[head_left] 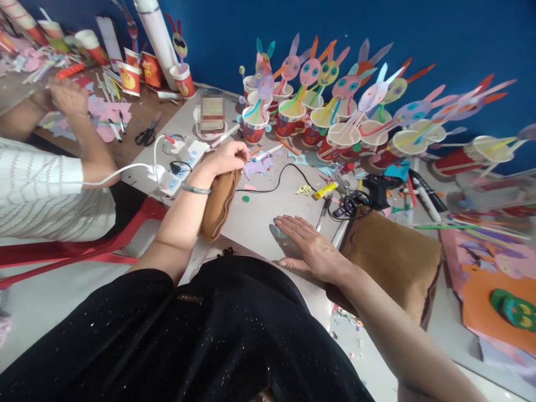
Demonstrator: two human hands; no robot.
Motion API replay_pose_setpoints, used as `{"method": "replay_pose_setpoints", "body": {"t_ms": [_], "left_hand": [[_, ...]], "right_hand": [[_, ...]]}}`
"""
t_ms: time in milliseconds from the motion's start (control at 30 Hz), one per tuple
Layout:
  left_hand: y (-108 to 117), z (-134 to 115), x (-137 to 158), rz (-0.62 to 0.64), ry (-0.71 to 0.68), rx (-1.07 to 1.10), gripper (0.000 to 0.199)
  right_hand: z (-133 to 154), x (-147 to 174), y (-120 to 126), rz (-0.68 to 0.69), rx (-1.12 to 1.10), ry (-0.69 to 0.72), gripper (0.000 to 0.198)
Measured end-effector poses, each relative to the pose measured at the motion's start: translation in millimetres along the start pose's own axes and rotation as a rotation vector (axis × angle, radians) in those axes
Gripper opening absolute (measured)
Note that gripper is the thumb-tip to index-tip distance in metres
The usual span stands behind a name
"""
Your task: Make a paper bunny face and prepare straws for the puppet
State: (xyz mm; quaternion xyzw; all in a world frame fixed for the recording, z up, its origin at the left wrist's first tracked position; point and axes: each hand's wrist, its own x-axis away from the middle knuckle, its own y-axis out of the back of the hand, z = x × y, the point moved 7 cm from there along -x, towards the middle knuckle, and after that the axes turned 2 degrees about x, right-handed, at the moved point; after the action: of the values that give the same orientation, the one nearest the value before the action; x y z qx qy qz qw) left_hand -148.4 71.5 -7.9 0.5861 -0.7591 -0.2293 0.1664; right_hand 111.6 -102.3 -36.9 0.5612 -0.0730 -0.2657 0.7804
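My left hand (226, 158) is curled with thumb and fingertips pressed together beside a lilac paper scrap (260, 165); anything in the pinch is too small to make out. A bracelet circles that wrist, and the forearm lies along a brown pad (221, 204). My right hand (307, 245) lies flat near the table's front edge, fingers stretched out. Its fingertips touch a small blue-green oval piece (276, 229). A brown cushion (393, 259) sits next to the right forearm. Between the hands lies a small green disc (245, 199).
Paper cups (292, 118) with paper rabbit heads on straws line the blue wall. A glue gun (377, 188), yellow stick (325, 190), black pen (324, 212) and markers lie right of centre. A power strip (184, 167) with cables is at left, beside a co-worker's arm (98, 151).
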Motion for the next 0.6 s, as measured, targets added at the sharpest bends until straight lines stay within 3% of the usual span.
{"method": "replay_pose_setpoints", "body": {"t_ms": [133,233,367,500,600], "left_hand": [[-6.4,2.9,-2.2,0.036,0.010,-0.057,0.019],[-11.8,2.5,-5.6,0.033,-0.014,-0.135,0.020],[-23.6,-10.5,-0.5,0.002,-0.056,-0.350,0.022],[-50.8,-51.6,40.4,-0.068,-0.252,-0.676,0.028],[-96.2,-75.6,91.2,0.185,-0.474,-0.670,0.024]], "right_hand": [[-21.8,-4.5,-2.4,0.049,0.078,-0.057,0.096],[-42.0,-0.6,4.5,-0.012,0.209,-0.209,0.092],[-43.2,10.4,9.1,-0.033,0.289,-0.252,0.082],[-27.4,16.0,5.2,0.028,0.267,-0.194,0.076],[-21.1,15.6,5.7,0.061,0.279,-0.188,0.072]]}}
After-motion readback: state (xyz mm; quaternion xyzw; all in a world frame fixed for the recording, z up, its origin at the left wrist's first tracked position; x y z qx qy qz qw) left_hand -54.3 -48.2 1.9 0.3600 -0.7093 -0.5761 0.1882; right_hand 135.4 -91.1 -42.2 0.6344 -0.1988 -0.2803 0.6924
